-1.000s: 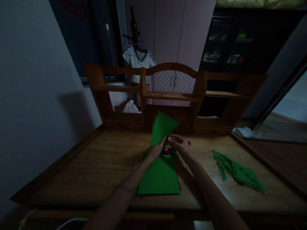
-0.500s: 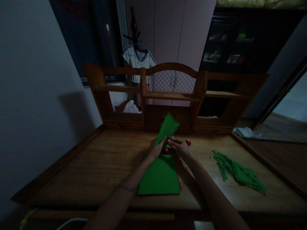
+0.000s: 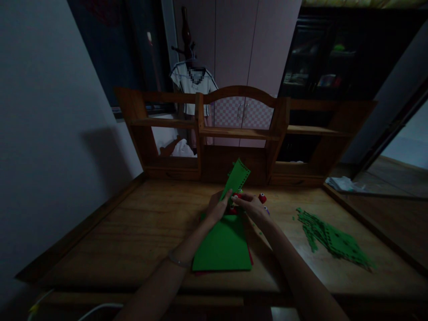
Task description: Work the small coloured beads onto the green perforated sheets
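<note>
My left hand is closed on a green sheet with small dark holes along its edges, tilted upright above the desk. My right hand meets it from the right, fingertips pinched at a small red piece with a pale end; its exact kind is unclear. Another red piece shows below, between the hands. Under my wrists lies a plain green sheet, with a red sheet edge peeking out beneath. Just beyond my right hand stands a small red spool-like piece with a white-and-dark top.
A pile of green perforated sheet and cut scraps lies on the desk's right side. A wooden shelf unit stands along the desk's back. Tiny green bits lie beside my right forearm.
My right fingertips have shifted slightly left, closer to my left thumb, with the red piece. The green perforated sheet has tilted a little to the right.
</note>
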Demonstrator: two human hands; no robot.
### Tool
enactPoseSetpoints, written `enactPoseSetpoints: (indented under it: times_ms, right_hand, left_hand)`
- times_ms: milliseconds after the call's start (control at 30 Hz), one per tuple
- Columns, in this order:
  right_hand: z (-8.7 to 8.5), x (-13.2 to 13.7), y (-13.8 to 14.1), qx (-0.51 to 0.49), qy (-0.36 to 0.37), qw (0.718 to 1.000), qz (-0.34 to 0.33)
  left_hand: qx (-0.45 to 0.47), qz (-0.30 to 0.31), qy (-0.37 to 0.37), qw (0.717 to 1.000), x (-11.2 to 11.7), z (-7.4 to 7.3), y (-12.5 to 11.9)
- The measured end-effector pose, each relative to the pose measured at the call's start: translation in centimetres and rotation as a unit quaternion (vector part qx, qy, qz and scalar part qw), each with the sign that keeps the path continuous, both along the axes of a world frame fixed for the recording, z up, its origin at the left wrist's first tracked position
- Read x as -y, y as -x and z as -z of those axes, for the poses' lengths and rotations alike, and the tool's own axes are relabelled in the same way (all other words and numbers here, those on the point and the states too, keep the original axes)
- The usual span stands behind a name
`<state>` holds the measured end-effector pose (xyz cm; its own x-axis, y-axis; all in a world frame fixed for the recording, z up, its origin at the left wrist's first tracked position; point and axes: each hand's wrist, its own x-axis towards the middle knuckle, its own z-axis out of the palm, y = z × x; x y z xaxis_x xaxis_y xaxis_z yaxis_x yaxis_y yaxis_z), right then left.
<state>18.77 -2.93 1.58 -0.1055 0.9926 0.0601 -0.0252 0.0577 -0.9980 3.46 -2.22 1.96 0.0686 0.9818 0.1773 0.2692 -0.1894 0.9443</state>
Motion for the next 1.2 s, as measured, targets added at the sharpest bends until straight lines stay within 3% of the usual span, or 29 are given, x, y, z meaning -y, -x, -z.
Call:
enactPoseSetpoints:
  times_ms: [267, 367, 767, 1200]
  right_hand:
    - [-0.1, 0.1, -0.1, -0.022, -0.037, 0.999, -0.018]
    - [-0.2, 0.1, -0.1, -0.022, -0.034, 0.999, -0.012]
    - [-0.5, 0.1, -0.2, -0.018, -0.043, 0.999, 0.005]
    - [-1.5, 0.7, -0.1, -0.007, -0.047, 0.999, -0.002]
  left_hand:
    - [0.028, -0.018, -0.019, 0.999, -0.2, 0.4, -0.1]
    - [0.037, 0.001, -0.028, 0.999, -0.2, 0.4, -0.2]
    - [-0.029, -0.007, 0.019, 0.999, 1.1, -1.7, 0.3]
    - [-0.031, -0.009, 0.032, 0.999, 1.4, -1.7, 0.3]
